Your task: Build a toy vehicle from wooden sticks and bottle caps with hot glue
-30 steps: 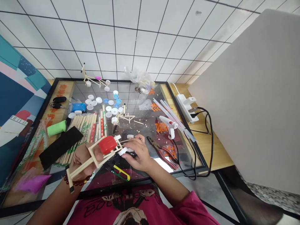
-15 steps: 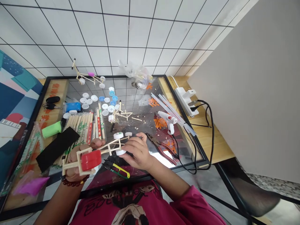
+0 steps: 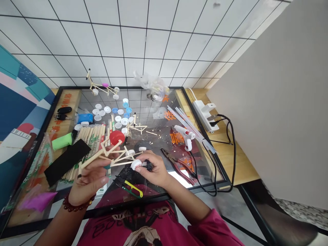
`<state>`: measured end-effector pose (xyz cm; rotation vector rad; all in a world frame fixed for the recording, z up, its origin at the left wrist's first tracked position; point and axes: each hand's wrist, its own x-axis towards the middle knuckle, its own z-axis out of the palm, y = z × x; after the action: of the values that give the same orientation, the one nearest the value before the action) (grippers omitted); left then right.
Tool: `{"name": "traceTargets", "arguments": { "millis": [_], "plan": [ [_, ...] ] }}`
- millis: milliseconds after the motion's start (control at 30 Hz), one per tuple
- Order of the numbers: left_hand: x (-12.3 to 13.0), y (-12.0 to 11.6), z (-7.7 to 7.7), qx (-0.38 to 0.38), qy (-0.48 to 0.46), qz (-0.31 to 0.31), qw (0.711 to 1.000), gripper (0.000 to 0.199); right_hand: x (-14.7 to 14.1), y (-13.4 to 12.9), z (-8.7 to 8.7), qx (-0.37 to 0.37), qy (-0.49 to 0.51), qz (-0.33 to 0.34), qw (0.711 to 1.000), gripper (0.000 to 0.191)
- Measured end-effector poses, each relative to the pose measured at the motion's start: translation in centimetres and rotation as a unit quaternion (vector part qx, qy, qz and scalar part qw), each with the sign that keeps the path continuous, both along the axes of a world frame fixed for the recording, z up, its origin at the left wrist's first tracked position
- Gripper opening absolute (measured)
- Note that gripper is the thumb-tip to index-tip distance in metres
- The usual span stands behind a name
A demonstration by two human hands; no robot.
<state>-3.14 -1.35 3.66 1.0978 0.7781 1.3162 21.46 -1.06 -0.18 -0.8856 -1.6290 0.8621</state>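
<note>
Above the glass table's front part, a small tricycle model [image 3: 121, 163] of glued wooden sticks is held between both hands. Its wheels are white bottle caps, and a red bottle cap [image 3: 117, 137] sits on the frame with its hollow side showing. My left hand [image 3: 89, 179], with a beaded bracelet, is closed around the long stick end at the left. My right hand [image 3: 153, 169] pinches the near white cap wheel [image 3: 135, 165] between thumb and fingers. Below the model lie yellow-and-green thread snips [image 3: 131, 187].
Pliers [image 3: 176, 164], a glue gun [image 3: 185, 136] and clear glue sticks [image 3: 189, 124] lie at right, beside a power strip [image 3: 206, 114] with black cables. Bottle caps [image 3: 124, 121], another stick model [image 3: 139, 128], bundled chopsticks [image 3: 88, 135] and a black strip [image 3: 67, 162] occupy the middle and left.
The tricycle has been turned over: the red cap has swung up and away, now showing its hollow side. My left hand has rolled palm upward; my right hand remains at a wheel.
</note>
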Motion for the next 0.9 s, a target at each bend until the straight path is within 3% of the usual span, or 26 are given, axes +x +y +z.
{"name": "traceTargets", "arguments": {
  "millis": [200,533,900],
  "plan": [
    [1.3,0.8,-0.9,0.001,-0.003,0.007,1.0,0.04,0.2,-0.1,-0.7,-0.078,0.027,0.005,0.997,0.022],
    [1.3,1.0,-0.9,-0.011,-0.003,-0.003,1.0,0.041,0.3,0.1,-1.2,-0.191,0.088,0.015,0.978,0.034],
    [0.6,1.4,-1.2,0.074,0.132,-0.011,0.988,0.046,0.5,0.3,-0.9,-0.229,0.135,0.01,0.964,0.031]
  ]
}}
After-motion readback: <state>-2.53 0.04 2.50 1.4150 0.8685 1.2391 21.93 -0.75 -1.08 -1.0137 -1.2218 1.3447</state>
